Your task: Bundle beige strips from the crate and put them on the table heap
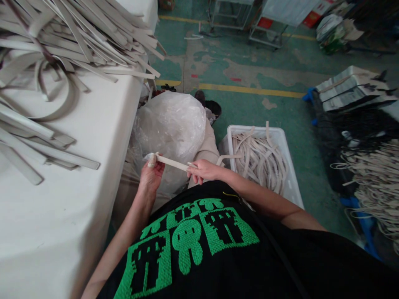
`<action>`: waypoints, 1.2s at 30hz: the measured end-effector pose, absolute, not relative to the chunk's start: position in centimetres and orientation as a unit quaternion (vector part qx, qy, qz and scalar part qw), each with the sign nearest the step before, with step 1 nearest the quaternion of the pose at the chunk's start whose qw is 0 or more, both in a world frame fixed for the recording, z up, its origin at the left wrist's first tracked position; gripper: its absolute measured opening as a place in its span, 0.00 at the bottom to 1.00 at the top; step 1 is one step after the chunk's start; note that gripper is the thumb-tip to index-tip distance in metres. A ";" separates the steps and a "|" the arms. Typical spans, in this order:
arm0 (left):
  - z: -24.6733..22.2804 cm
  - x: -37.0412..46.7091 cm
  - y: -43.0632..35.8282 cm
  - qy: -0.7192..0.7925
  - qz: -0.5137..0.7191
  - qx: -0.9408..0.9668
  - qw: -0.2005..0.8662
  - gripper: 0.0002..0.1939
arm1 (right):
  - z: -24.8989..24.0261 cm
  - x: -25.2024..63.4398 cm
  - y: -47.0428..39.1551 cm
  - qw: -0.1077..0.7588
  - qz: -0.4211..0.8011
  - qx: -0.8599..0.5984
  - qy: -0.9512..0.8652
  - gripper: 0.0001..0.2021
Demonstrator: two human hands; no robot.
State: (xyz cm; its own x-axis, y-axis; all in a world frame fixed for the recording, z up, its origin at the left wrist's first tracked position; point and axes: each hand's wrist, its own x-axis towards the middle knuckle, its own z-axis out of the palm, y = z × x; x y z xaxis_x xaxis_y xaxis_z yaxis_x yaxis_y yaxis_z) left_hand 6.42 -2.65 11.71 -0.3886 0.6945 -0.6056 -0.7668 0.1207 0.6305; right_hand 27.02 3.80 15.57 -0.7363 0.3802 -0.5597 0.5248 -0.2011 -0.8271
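Note:
A beige flat strip is stretched between my two hands over my lap. My left hand pinches one end, its thumb wrapped in something pale. Further along the strip, my right hand is closed around it, and a length of strip emerges beyond that hand toward the white bin. Many similar strips lie tangled in the bin to my right. Beneath the held strip sits a large clear plastic bag, partly between my legs; what lies inside it is hard to make out.
A white-covered table stands at my left, with heaps of beige strips on it. At right are a blue dolly, stacked wrapped bundles and a pile of cords. Metal carts stand farther back.

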 end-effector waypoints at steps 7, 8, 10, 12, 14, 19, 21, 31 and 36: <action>14.5 8.2 -2.3 0.460 0.650 0.057 0.603 0.22 | 19.4 25.0 3.7 -0.012 -0.641 0.334 0.691 0.15; 15.0 7.7 -2.3 0.463 0.660 0.059 0.589 0.21 | 20.2 25.1 3.6 -0.004 -0.638 0.321 0.700 0.14; 16.0 6.8 -2.5 0.468 0.677 0.058 0.565 0.19 | 21.5 25.4 3.3 0.015 -0.627 0.316 0.712 0.15; 16.9 6.6 -2.7 0.467 0.675 0.073 0.566 0.20 | 22.4 25.5 2.9 0.015 -0.606 0.333 0.722 0.16; 17.7 7.3 -2.9 0.459 0.656 0.109 0.589 0.21 | 23.1 25.0 2.7 -0.011 -0.581 0.350 0.735 0.16; 19.4 8.2 -3.1 0.447 0.665 0.167 0.574 0.20 | 24.5 24.2 3.0 -0.048 -0.531 0.326 0.781 0.15; 19.9 7.8 -3.1 0.460 0.680 0.166 0.546 0.19 | 24.8 24.6 2.9 -0.021 -0.525 0.316 0.790 0.13; 21.8 8.0 -3.3 0.471 0.676 0.254 0.507 0.17 | 25.2 24.5 2.2 -0.075 -0.382 0.318 0.864 0.15; 21.9 7.9 -3.7 0.491 0.652 0.268 0.511 0.18 | 25.3 24.5 1.5 -0.064 -0.342 0.336 0.875 0.14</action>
